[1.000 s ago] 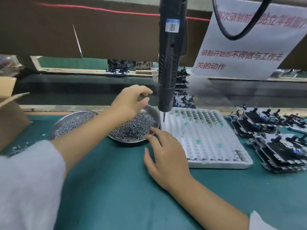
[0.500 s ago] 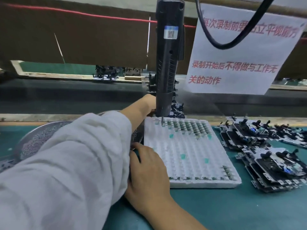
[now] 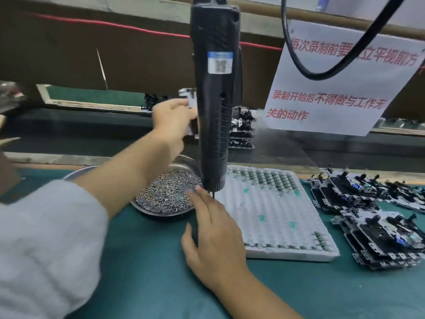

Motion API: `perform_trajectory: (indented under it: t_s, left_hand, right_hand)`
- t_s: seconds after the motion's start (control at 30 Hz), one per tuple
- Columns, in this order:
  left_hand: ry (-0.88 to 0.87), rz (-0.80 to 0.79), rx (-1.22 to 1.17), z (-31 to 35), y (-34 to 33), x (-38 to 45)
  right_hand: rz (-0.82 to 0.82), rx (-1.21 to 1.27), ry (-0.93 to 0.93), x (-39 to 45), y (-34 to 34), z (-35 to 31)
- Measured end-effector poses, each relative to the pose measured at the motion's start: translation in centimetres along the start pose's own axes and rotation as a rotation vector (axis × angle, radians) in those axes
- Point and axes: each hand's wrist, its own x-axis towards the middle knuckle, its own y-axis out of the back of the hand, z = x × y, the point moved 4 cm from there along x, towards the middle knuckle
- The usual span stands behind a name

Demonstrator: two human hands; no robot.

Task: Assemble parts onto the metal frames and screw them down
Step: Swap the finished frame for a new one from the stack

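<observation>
My left hand [image 3: 171,118] is raised over the dark conveyor and grips a metal frame [image 3: 189,100], mostly hidden behind the hanging black electric screwdriver [image 3: 215,93]. My right hand [image 3: 213,236] rests flat on the green mat, fingers straight, its fingertips near the screwdriver's bit and the rim of the steel dish of screws [image 3: 167,194]. A white foam tray [image 3: 271,210] holding small parts lies right of that hand. More frames [image 3: 241,132] are stacked on the conveyor behind the screwdriver.
Finished black assemblies [image 3: 372,229] are piled at the right of the mat. A second steel dish [image 3: 76,174] peeks out behind my left arm. A paper notice [image 3: 333,88] and a black cable [image 3: 322,65] hang above. A cardboard box edge [image 3: 7,162] is at left.
My left hand left the screw dish, reached behind the screwdriver to the conveyor, and now comes back holding a metal frame. My right hand stayed on the mat.
</observation>
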Motion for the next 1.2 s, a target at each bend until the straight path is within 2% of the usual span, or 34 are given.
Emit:
perform_trajectory:
  t_s: [0.13, 0.2, 0.27, 0.4, 0.5, 0.57, 0.67, 0.73, 0.77, 0.8, 0.9, 0.97, 1.03, 1.2]
  left_hand:
    - [0.09, 0.004, 0.172, 1.8, 7.1, -1.7]
    - [0.1, 0.025, 0.2, 2.5, 10.4, -4.2]
    - [0.188, -0.041, 0.308, 1.9, 12.5, -7.1]
    - [0.367, -0.081, 0.427, -0.9, 15.7, -12.6]
    - [0.443, -0.032, 0.444, -3.3, 17.2, -15.1]
    - [0.476, -0.04, 0.368, -4.4, 17.5, -15.8]
    - [0.49, 0.002, 0.275, -4.8, 18.4, -15.8]
    - [0.452, -0.027, 0.353, -4.2, 19.2, -15.3]
    - [0.405, -0.073, 0.476, -3.7, 19.7, -15.0]
    - [0.308, -0.099, 0.647, -3.1, 20.5, -14.4]
    - [-0.167, -0.031, 1.292, -0.5, 23.0, -12.3]
    - [-0.318, -0.022, 1.657, 0.0, 23.8, -11.3]
    - [-0.309, -0.012, 1.774, -0.1, 24.6, -10.5]
    - [-0.329, -0.015, 1.731, -0.2, 25.4, -10.0]
  right_hand:
    - [0.019, 0.01, 0.026, -0.2, 0.4, -0.2]
    - [0.013, 0.031, -0.011, -0.3, 0.3, 0.0]
    - [0.02, 0.13, -0.081, -0.7, 0.3, 0.3]
    - [0.18, 0.334, -0.093, -1.4, 1.1, 0.5]
    - [0.169, 0.453, 0.07, -1.9, 1.7, -0.5]
    - [0.039, 0.424, 0.251, -2.3, 1.6, -1.8]
    - [-0.199, 0.2, 0.497, -3.1, 0.5, -3.4]
    - [-0.296, 0.093, 0.537, -3.3, -0.1, -3.7]
    - [-0.317, 0.068, 0.541, -3.4, -0.3, -3.7]
    - [-0.327, 0.056, 0.544, -3.4, -0.4, -3.7]
    - [-0.346, 0.029, 0.56, -3.4, -0.9, -3.8]
    - [-0.35, 0.007, 0.555, -3.4, -1.1, -3.9]
    - [-0.354, 0.027, 0.526, -3.3, -1.2, -3.7]
    - [-0.369, 0.102, 0.458, -3.2, -1.3, -3.5]
